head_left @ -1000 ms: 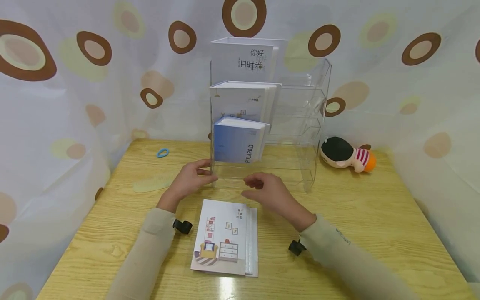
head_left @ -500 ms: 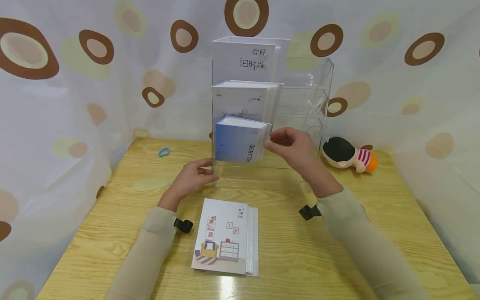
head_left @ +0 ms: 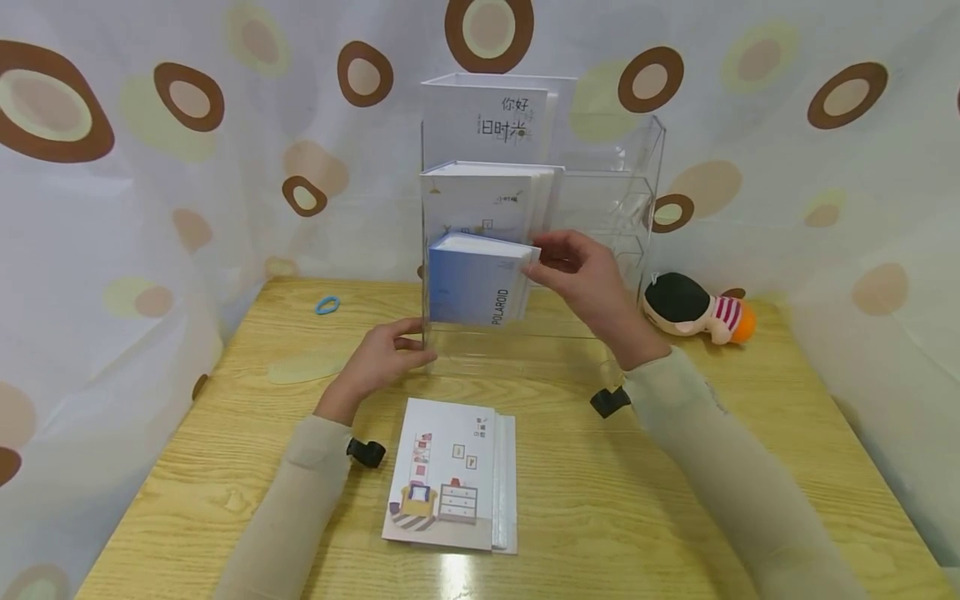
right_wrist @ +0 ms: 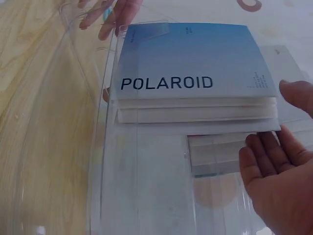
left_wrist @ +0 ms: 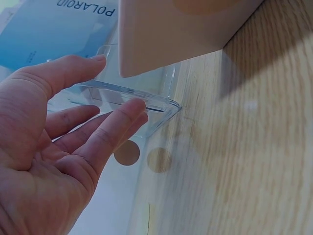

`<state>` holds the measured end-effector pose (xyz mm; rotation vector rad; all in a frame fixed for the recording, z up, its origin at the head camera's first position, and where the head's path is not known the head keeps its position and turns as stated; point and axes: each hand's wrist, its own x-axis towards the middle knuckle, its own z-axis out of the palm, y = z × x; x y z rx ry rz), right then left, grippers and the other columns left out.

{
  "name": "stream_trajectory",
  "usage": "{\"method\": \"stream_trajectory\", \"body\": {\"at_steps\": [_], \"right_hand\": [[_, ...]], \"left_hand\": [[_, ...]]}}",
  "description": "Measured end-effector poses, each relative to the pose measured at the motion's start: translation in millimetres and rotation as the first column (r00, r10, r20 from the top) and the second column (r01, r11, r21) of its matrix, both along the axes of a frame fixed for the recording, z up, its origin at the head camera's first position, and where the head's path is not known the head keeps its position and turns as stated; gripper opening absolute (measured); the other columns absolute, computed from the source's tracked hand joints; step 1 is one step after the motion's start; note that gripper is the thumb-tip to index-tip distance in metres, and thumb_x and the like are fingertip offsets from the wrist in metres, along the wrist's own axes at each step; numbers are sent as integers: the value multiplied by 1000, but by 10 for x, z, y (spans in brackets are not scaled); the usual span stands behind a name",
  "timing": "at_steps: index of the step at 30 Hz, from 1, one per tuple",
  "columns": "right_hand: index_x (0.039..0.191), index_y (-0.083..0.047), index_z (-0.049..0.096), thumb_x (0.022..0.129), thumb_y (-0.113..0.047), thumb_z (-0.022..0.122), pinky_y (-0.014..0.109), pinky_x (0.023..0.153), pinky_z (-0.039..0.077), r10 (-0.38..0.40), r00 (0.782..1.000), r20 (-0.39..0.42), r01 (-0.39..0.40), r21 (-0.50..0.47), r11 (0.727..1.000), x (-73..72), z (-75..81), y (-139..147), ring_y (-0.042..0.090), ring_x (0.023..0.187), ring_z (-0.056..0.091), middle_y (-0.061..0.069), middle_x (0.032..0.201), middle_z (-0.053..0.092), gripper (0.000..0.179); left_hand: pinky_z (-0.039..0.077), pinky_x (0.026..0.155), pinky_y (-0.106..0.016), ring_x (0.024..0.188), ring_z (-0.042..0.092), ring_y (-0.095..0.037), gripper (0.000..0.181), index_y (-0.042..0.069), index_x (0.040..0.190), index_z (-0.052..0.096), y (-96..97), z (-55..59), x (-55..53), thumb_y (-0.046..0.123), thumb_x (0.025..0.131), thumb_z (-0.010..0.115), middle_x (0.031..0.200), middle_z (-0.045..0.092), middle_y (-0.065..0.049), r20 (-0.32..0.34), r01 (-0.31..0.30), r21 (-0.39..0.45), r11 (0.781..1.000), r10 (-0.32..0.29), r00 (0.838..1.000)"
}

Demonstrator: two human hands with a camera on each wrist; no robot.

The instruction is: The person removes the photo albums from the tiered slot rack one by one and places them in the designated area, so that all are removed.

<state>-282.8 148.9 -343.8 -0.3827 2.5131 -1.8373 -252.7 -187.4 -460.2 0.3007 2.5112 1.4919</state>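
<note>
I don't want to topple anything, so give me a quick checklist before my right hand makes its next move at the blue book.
1. Blue book standing in the rack: ok, cover facing front.
2. Right hand in place: ok, at the book's right edge.
3. Firm grip on the book: cannot tell; thumb and fingers look loose.
4. Left hand steadying the rack: cannot tell; it is at the lower left edge, but pressure doesn't show.
5. White book on the table: ok, apart from both hands.
6. Toy out of the way: ok, right of the rack.

Blue ring point(head_left: 326, 312) beyond a pale comb point(head_left: 303, 369), doll point(head_left: 697, 312) well to the right, patterned curtain point(head_left: 225, 175) behind.
</note>
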Motion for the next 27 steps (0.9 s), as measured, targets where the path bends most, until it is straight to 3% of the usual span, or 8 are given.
{"method": "stream_trajectory", "body": {"at_steps": [4, 11, 19, 27], "right_hand": [[146, -12, 69, 104, -21, 83, 22, 101, 58, 31, 999, -17, -32, -36, 999, -44, -33, -71, 19, 125, 71, 9, 142, 71, 46], [143, -9, 71, 104, -20, 82, 26, 102, 58, 54, 998, -18, -55, -76, 996, -98, -70, -163, 19, 122, 69, 10, 144, 71, 41], [145, -5, 72, 104, -14, 81, 28, 99, 59, 65, 997, 29, -60, -156, 986, -134, -112, -241, 15, 113, 70, -2, 124, 73, 44], [147, -9, 72, 104, -17, 82, 33, 98, 58, 64, 997, 41, -58, -141, 988, -135, -82, -310, 18, 112, 69, 2, 124, 71, 45]], "left_hand": [[63, 110, -52, 146, 66, -41, 75, 5, 170, 48, -5, -3, 0, 23, 105, 80, 173, 51, -20, 4, -4, -1, 1000, 4, 1000], [63, 111, -52, 146, 66, -42, 76, 4, 170, 47, -8, -15, -1, 22, 104, 80, 173, 51, -20, -2, 3, 6, 1000, -3, 1000], [64, 109, -51, 145, 67, -42, 76, 4, 169, 48, -16, -38, -10, 22, 104, 81, 172, 52, -20, -4, 5, 7, 1000, -5, 1000], [63, 110, -53, 145, 67, -42, 75, 4, 169, 48, -11, -20, -5, 22, 104, 81, 172, 52, -20, -2, 0, 10, 1000, 0, 1000]]}}
